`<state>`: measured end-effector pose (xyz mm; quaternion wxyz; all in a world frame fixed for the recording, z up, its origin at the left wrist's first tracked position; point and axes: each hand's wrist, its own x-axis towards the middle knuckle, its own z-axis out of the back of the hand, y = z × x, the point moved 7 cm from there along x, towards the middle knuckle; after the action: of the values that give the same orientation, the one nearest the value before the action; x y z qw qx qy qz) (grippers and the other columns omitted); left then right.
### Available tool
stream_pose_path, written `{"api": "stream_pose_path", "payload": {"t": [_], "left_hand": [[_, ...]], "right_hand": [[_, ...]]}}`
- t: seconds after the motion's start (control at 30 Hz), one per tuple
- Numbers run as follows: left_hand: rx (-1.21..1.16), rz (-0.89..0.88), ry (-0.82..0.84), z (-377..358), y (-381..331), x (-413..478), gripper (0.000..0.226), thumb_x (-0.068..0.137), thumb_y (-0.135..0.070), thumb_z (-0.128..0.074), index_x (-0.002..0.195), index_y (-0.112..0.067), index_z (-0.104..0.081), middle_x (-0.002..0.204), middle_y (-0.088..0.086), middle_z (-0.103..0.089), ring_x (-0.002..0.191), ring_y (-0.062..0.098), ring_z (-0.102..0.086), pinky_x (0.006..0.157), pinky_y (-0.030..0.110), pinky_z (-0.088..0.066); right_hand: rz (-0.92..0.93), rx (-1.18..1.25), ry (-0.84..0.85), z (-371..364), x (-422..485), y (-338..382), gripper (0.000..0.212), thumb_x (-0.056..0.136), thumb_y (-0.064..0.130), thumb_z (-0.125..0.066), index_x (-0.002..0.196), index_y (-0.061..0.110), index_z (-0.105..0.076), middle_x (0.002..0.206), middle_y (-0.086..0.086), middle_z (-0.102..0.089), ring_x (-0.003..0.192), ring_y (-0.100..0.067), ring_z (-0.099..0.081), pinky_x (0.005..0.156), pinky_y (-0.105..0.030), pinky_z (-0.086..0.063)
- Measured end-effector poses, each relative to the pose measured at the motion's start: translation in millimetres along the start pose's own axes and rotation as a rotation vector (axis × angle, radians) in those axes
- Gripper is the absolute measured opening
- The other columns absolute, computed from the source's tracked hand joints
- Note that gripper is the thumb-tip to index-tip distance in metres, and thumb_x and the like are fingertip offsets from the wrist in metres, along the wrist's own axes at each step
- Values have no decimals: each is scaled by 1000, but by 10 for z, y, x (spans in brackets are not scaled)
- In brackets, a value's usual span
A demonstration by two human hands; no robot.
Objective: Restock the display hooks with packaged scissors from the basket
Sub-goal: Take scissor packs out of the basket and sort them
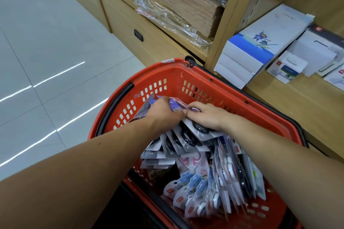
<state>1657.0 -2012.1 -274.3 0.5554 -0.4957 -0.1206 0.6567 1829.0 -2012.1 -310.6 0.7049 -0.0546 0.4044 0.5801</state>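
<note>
A red plastic basket (pixel 188 78) stands on the floor below me, full of carded packs. Grey packs of black-handled scissors (pixel 184 139) lie fanned across its middle. Both my hands are inside the basket at its far end. My left hand (pixel 163 113) grips a bunch of packs with purple-blue cards (pixel 176 103), fingers curled over their tops. My right hand (pixel 206 116) touches the left one and holds the tops of the same fan of scissor packs. No display hooks are in view.
Nearer me in the basket lie pink packs (pixel 193 163) and white-and-blue packs (pixel 193 197). A wooden shelf unit on the right carries white boxes (pixel 260 42). Wrapped brown paper stacks (pixel 186 5) fill the shelf behind. Grey tiled floor (pixel 46 52) lies to the left.
</note>
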Motion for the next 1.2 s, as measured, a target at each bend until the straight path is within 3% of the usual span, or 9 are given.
{"api": "stream_pose_path", "payload": {"t": [0.1, 0.23, 0.4, 0.53, 0.6, 0.77, 0.93, 1.03, 1.2], "left_hand": [[-38, -4, -10, -17, 5, 38, 69, 86, -45, -81, 141, -18, -50, 115, -2, -69, 105, 23, -70, 95, 44, -60], [-96, 2, -41, -29, 2, 56, 26, 85, -15, -79, 97, -28, -61, 101, 8, -75, 91, 27, -75, 82, 47, -65], [-48, 45, -45, -7, 13, 46, 32, 100, -15, -65, 75, -21, -46, 77, 0, -57, 72, 17, -60, 65, 28, -55], [-86, 50, -45, 31, 62, 96, 10, 104, -15, -60, 111, -7, -62, 87, -2, -56, 106, 29, -69, 97, 45, -60], [-90, 44, -49, 26, 82, 129, 35, 103, -20, -62, 135, -7, -56, 102, -7, -57, 107, 25, -68, 98, 42, -59], [-72, -1, -26, -25, 101, 155, 21, 101, -33, -65, 119, -27, -56, 93, -10, -65, 82, 9, -64, 62, 23, -50], [-99, -37, -95, -18, 119, 63, 32, 98, -37, -69, 124, -26, -52, 109, -4, -70, 97, 19, -71, 90, 40, -61], [-133, -42, -154, 45, 141, 35, 36, 97, -36, -71, 121, -25, -45, 110, -2, -69, 98, 20, -71, 91, 44, -61], [-93, 11, -164, 98, 184, 40, 41, 95, -37, -72, 124, -15, -54, 101, 1, -69, 88, 18, -69, 74, 37, -60]], "right_hand": [[24, 101, -2, 11, 18, -31, 37, 97, 76, -42, 129, 63, -56, 152, 1, -34, 146, -36, -32, 122, -60, -26], [96, 62, -123, 97, 24, -107, 42, 100, 70, -40, 140, 62, -49, 134, 9, -39, 139, -28, -43, 116, -51, -39], [21, -36, -35, -52, 55, -47, 55, 94, 81, -32, 146, 66, -39, 167, 3, -30, 152, -36, -28, 122, -53, -30], [9, 62, 12, -55, 138, -40, 55, 89, 85, -36, 139, 64, -42, 156, 4, -53, 136, -29, -54, 111, -47, -43], [-17, 146, 55, -39, 168, -77, 62, 89, 87, -44, 143, 57, -44, 165, 0, -36, 144, -32, -44, 116, -50, -38], [16, 156, 80, -97, 115, -52, 71, 83, 95, -44, 144, 60, -39, 171, 3, -14, 156, -37, -26, 122, -56, -28], [54, 332, -8, -60, 23, -23, 75, 79, 84, -62, 145, 52, -45, 150, 7, -56, 135, -23, -56, 111, -44, -44], [49, 417, -106, -7, -59, -1, 116, 73, 80, -74, 164, 32, -20, 148, 1, -54, 136, -25, -55, 115, -47, -45], [36, 351, -56, -130, -61, 38, 100, 86, 80, -60, 167, 38, -18, 169, 1, -31, 156, -29, -32, 124, -53, -33]]}}
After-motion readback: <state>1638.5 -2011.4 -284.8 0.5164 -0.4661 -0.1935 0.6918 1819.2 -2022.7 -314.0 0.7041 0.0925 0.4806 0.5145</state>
